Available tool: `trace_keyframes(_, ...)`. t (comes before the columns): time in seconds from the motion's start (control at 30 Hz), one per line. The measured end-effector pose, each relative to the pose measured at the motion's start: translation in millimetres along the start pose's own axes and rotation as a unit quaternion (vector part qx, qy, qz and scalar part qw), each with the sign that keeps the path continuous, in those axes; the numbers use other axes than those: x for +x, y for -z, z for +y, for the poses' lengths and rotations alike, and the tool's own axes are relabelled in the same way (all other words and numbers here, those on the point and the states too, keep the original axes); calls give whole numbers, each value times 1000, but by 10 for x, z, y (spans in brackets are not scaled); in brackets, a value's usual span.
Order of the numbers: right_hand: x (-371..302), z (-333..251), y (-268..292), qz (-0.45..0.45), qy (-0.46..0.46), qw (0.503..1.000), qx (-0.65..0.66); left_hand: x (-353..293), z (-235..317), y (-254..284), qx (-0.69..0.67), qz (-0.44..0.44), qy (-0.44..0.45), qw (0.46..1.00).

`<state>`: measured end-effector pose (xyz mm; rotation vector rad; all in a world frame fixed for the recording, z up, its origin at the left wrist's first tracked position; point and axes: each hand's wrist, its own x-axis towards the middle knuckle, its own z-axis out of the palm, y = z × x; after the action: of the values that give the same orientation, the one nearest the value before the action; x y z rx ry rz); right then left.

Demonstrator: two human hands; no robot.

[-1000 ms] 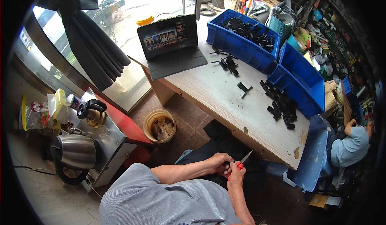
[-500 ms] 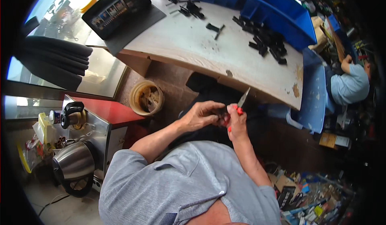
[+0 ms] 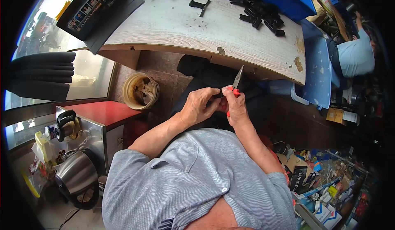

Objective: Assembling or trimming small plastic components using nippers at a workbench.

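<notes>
My right hand (image 3: 237, 108) is wrapped round a pair of long-nose pliers (image 3: 237, 80) with red handles. Its pointed metal jaws aim up toward the table's front edge. Close beside it, my left hand (image 3: 197, 107) has its thumb and fingers bent together next to the plier handles. Whatever its fingertips hold is too small and dark to make out. Both hands are over my lap, in front of the white table (image 3: 164, 28). On that table lie a black T-shaped piece (image 3: 200, 6) and a heap of black plastic parts (image 3: 257, 12).
A laptop (image 3: 92, 14) stands at the table's left end, and a blue bin (image 3: 288, 1) at the back right. A dirty bucket (image 3: 140, 91) sits on the floor. At left are a red-topped cabinet (image 3: 101, 114) and a steel kettle (image 3: 77, 170). Another person (image 3: 356, 55) works at far right.
The view has shifted, so the table and the bins sit higher in the picture. My hands stay close together and the pliers remain in my right hand.
</notes>
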<state>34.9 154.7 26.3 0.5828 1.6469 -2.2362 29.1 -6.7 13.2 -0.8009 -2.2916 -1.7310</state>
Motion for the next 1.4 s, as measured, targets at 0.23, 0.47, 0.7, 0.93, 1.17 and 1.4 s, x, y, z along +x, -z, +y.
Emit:
trace_keyframes(0.23,-66,-117,-74,-10,-14,999,51,7,-107,-61,-165,83,267,946)
trace_keyframes(0.47,-44,63,21,-61,-41,997,-40,221,-111,-85,-343,169,275,882)
trace_keyframes(0.7,-109,14,-144,-28,-37,991,-124,318,-96,-124,-368,198,258,871)
trace_keyframes(0.93,-87,66,-130,-31,-13,985,-172,348,-85,-147,-346,193,261,881)
trace_keyframes(1.17,-44,164,-104,-29,9,984,-175,349,-104,-184,-314,194,261,892)
trace_keyframes(1.4,-57,123,-116,-50,-7,977,-207,322,-131,-207,-307,198,258,895)
